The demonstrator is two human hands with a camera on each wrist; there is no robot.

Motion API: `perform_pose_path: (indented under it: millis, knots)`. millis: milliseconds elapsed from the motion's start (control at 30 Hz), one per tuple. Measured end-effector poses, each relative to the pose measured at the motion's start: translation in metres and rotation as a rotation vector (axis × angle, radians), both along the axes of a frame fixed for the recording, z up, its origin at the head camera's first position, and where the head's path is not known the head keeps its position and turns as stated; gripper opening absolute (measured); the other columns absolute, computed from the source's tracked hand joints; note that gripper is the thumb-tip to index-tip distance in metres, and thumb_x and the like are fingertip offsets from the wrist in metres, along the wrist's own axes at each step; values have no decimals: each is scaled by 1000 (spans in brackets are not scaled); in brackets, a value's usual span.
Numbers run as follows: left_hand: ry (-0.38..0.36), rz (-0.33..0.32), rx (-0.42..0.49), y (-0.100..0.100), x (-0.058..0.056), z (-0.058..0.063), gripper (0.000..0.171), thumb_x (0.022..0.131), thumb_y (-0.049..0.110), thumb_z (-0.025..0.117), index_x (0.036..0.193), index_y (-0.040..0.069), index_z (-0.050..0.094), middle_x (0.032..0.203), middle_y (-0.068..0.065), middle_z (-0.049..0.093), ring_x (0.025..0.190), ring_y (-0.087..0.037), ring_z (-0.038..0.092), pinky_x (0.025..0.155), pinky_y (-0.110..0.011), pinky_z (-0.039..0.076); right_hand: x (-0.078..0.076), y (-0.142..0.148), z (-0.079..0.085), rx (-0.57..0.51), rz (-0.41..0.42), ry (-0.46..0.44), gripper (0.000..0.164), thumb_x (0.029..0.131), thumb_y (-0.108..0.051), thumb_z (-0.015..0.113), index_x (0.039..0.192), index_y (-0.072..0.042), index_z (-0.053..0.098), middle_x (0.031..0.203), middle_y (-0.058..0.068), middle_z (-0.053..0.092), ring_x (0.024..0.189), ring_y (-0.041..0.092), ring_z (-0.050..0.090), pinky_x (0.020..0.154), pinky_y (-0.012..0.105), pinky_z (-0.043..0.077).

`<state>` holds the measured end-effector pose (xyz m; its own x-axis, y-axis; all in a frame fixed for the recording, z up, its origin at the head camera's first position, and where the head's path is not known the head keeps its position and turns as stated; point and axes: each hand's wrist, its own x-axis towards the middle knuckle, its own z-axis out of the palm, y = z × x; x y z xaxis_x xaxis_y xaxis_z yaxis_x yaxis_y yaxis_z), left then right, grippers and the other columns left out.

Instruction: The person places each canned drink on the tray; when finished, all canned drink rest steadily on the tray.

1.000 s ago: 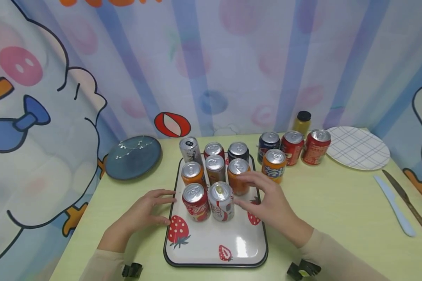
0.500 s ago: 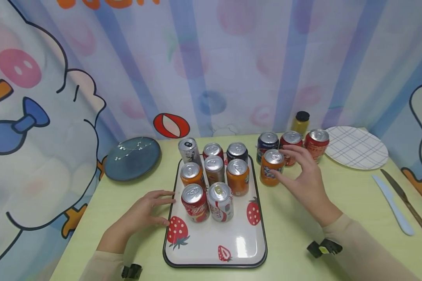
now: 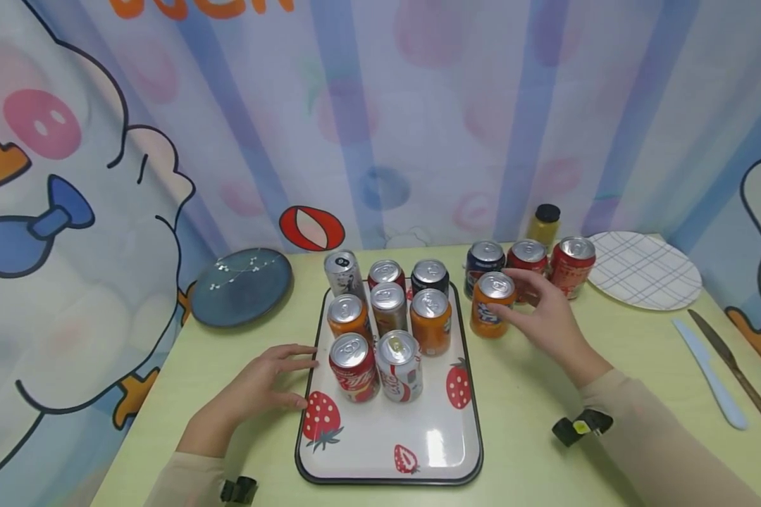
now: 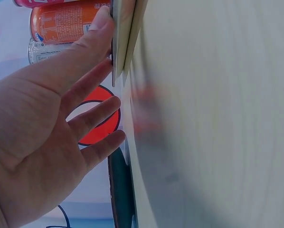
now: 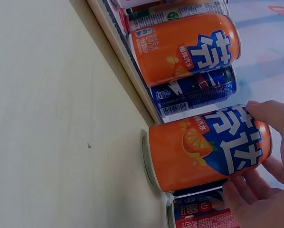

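My right hand (image 3: 548, 324) grips an orange soda can (image 3: 485, 325) on the table, right of the tray. In the right wrist view, the thumb lies near the top of this can and the fingers reach round its far side. Fingers of my left hand (image 3: 254, 384) rest at the left edge of the strawberry-patterned tray (image 3: 361, 447), spread and relaxed. On the tray stand several soda cans, among them a red can (image 3: 355, 377), a white can (image 3: 401, 380), a gold can (image 3: 390, 313) and another orange can (image 3: 431, 331).
Behind the gripped can stand a dark blue can (image 3: 480, 271) and two red cans, one of them (image 3: 571, 271) farther right. A yellow black-capped bottle (image 3: 543, 229), a checked plate (image 3: 647, 271), and two knives, one light blue (image 3: 713, 380), lie rightward. A dark plate (image 3: 241, 289) sits back left.
My right hand has left the white can on the tray and moved right, to the orange can on the table, now in its grip. My left hand stays at the tray's edge.
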<state>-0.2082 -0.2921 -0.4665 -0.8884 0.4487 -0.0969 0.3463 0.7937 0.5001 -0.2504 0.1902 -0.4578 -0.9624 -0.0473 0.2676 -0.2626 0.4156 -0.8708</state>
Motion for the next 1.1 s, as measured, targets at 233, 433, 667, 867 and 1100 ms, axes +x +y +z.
perform_pose_path:
  millis: [233, 433, 667, 867, 1100]
  knots:
    - [-2, -4, -3, 1, 0, -2, 66, 76, 34, 90, 137, 21, 69, 154, -3, 54, 147, -39, 42, 119, -65, 37, -1, 1, 0, -20, -36, -68, 63, 88, -27, 84, 142, -5, 57, 141, 18, 62, 132, 39, 59, 114, 55, 47]
    - [-3, 2, -13, -1, -1, -3, 66, 76, 33, 91, 137, 22, 69, 155, -2, 54, 148, -39, 41, 120, -65, 36, 2, -6, 2, -49, -102, -78, 57, 87, -28, 85, 136, -8, 63, 134, 11, 68, 121, 27, 65, 106, 41, 55]
    - [21, -16, -3, -2, -1, -3, 67, 76, 34, 91, 137, 20, 69, 154, -4, 55, 147, -40, 43, 118, -66, 36, 15, -10, 1, -53, -130, -94, 58, 88, -30, 85, 137, -8, 63, 134, 12, 68, 125, 28, 64, 110, 49, 52]
    - [10, -2, -9, -1, -2, -4, 67, 75, 34, 92, 137, 21, 69, 154, -3, 54, 147, -39, 42, 119, -65, 36, 35, -14, 9, -21, -133, -53, 58, 87, -31, 86, 137, -11, 64, 134, 6, 69, 119, 11, 64, 107, 30, 54]
    - [-3, 3, -8, -1, -1, -3, 67, 75, 33, 92, 137, 21, 69, 155, -3, 53, 148, -40, 40, 120, -66, 35, 60, -29, 18, -52, -68, -50, 58, 85, -27, 88, 135, -11, 65, 132, 7, 69, 112, -7, 60, 101, 8, 48]
